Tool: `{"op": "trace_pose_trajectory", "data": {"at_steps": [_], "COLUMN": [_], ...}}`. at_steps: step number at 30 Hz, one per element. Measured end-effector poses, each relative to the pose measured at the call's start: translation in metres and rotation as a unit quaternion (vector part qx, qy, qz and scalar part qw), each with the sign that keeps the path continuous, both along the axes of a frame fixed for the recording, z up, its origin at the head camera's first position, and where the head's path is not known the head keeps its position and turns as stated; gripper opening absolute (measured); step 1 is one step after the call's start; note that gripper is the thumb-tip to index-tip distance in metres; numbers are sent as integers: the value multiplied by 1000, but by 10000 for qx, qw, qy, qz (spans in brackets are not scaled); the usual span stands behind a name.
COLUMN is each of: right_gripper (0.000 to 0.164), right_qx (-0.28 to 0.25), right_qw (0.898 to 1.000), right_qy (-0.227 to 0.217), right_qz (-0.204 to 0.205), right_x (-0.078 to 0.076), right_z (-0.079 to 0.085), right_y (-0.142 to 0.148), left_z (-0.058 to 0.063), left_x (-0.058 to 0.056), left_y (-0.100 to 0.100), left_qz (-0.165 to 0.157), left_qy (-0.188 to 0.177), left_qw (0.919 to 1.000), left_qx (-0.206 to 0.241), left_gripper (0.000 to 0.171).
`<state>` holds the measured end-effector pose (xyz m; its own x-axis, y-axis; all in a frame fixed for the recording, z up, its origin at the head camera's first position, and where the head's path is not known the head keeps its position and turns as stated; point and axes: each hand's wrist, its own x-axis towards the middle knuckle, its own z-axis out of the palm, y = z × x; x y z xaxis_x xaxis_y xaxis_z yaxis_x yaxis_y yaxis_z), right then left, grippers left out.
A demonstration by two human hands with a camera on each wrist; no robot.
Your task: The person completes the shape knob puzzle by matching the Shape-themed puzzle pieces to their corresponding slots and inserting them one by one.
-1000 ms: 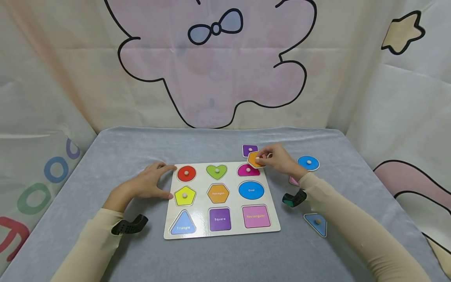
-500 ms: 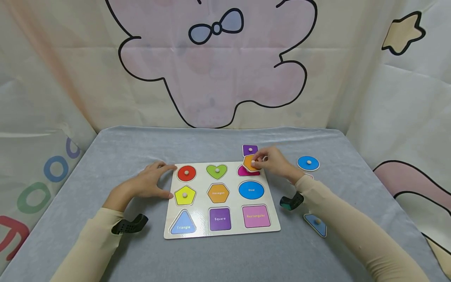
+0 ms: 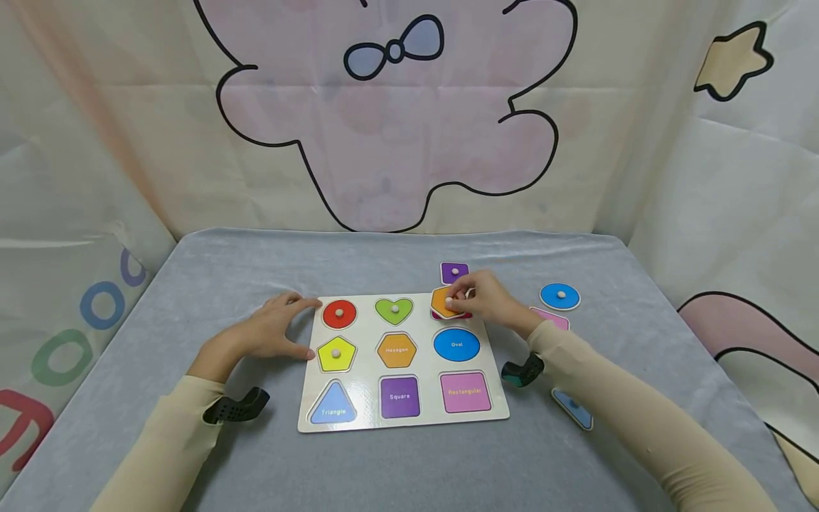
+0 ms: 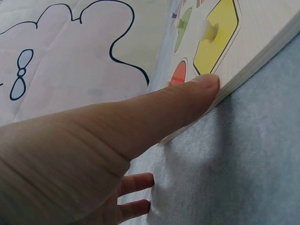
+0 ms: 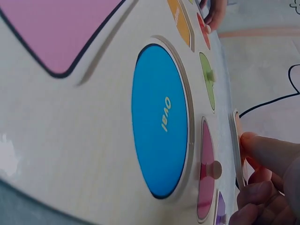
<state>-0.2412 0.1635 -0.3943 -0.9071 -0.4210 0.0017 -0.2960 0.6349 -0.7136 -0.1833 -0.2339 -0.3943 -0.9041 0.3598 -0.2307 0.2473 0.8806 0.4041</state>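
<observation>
Right hand (image 3: 488, 299) pinches the orange hexagon (image 3: 440, 302), moved left over the board's (image 3: 425, 363) far-right corner since a second ago. Pink rectangle (image 3: 553, 318) now shows more by the wrist. Left hand (image 3: 269, 331) unchanged: fingers spread, thumb on board edge. Head view overlaps hexagon and magenta semicircle (image 5: 205, 192); right wrist view shows a gap.

Pale backdrop (image 3: 627, 142) that hung behind a grey cloth-covered counter (image 3: 397, 469), pink cartoon figure (image 3: 384, 135) that wore a blue bow (image 3: 394, 50), yellowish star (image 3: 732, 60) at upper right, printed rings (image 3: 37, 361) at left, cropped red mark (image 3: 41, 416), perhaps a letter.
</observation>
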Motion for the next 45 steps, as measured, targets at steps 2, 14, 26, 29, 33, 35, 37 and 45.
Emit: {"op": "trace_pose_trajectory", "data": {"at_steps": [2, 14, 26, 29, 33, 35, 37, 45], "right_gripper": [13, 12, 13, 13, 14, 14, 14, 11], "right_qx": [-27, -38, -124, -101, -109, -106, -112, -110], "right_qw": [10000, 9996, 9991, 9988, 9983, 9978, 9970, 9951], "right_qy": [-49, -35, -162, -170, -235, -310, -391, -407], "right_qz": [31, 260, 369, 442, 529, 582, 653, 893], "right_x": [1, 4, 9, 10, 13, 15, 17, 22], "right_z": [0, -8, -11, -12, -13, -13, -13, -17], "right_y": [-2, -11, -21, -24, -28, -30, -33, -42], "left_z": [0, 1, 4, 4, 3, 3, 2, -2], "left_x": [0, 0, -1, -1, -1, -1, -1, -2], "left_y": [0, 1, 3, 2, 1, 1, 0, -1], "left_qz": [2, 29, 13, 3, 6, 23, 34, 80], "left_qy": [-19, -86, -82, -68, -52, -59, -66, -110], "left_qw": [10000, 10000, 10000, 10000, 10000, 10000, 10000, 9999], "left_qx": [6, 9, 19, 10, 17, 25, 19, -3], "left_gripper": [92, 91, 92, 92, 91, 91, 91, 91]}}
